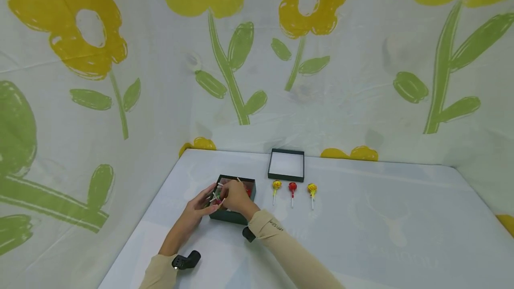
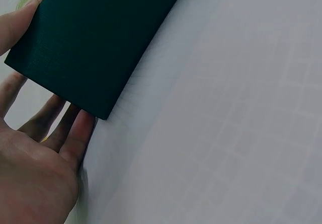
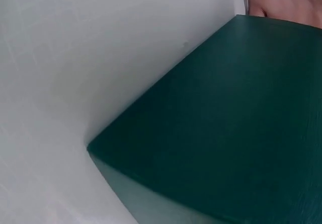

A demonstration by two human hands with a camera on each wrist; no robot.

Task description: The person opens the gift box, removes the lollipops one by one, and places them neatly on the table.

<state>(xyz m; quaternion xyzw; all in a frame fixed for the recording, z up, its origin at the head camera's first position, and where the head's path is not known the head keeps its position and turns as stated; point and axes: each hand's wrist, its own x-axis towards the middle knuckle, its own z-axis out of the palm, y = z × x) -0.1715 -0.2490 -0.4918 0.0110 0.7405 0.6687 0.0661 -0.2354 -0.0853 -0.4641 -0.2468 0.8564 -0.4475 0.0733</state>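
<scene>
A dark green box (image 1: 229, 216) stands on the table, its open top showing lollipops with white sticks (image 1: 220, 185) and bits of red. My left hand (image 1: 195, 208) holds the box's left side, the thumb near the front rim. In the left wrist view, the fingers of that left hand (image 2: 37, 158) lie along the box's end. My right hand (image 1: 237, 196) reaches into the box from above with bent fingers. Its fingertips are among the lollipops, and whether they pinch one is hidden. The right wrist view shows mostly the box's green wall (image 3: 216, 118).
Right of the box, a yellow lollipop (image 1: 276, 184), a red lollipop (image 1: 292, 186) and another yellow lollipop (image 1: 312, 187) lie in a row. Behind them sits a dark-rimmed, white-inside lid (image 1: 287, 165). A flower-printed curtain (image 1: 349, 101) borders the white table (image 1: 381, 217).
</scene>
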